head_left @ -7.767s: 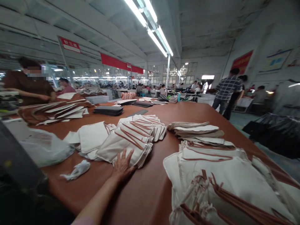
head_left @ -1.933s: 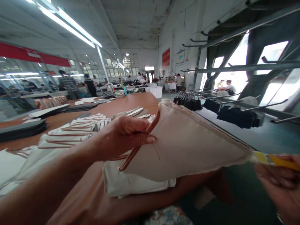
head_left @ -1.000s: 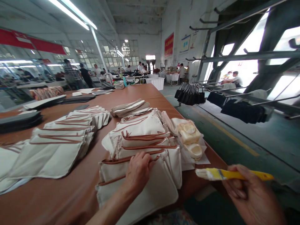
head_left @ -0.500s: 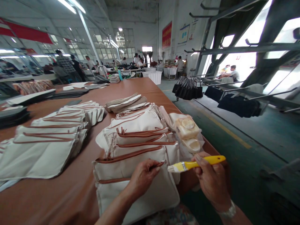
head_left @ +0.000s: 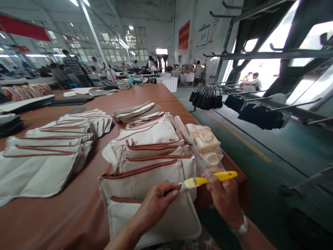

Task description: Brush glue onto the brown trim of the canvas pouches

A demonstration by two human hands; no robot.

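Observation:
My right hand [head_left: 223, 194] is closed round the yellow handle of a paintbrush [head_left: 221, 176]. The pale bristles point left and meet the end of a brown trim strip [head_left: 178, 187]. That strip is pinched between the thumb and fingers of my left hand [head_left: 158, 199], at the right side of the nearest cream fabric piece [head_left: 145, 171]. This piece has brown edging and hangs over the table's front edge. Behind it several similar cream pieces [head_left: 156, 133] overlap in a stack. Just beyond my right hand sits a cream-coloured tub [head_left: 204, 140] on plastic film, with a round lid-like disc on top.
A brown-covered table [head_left: 145, 93] spans the middle and left. Another row of cream pieces [head_left: 44, 166] lies on the left, dark sheets [head_left: 70, 100] behind it. To the right, a metal rack [head_left: 270, 55] stands over the floor, with black bags [head_left: 206, 99] hanging nearby. People work farther back.
My right hand has moved left with the paintbrush, bringing its bristles onto the strip end in my left hand. The whole view has shifted slightly.

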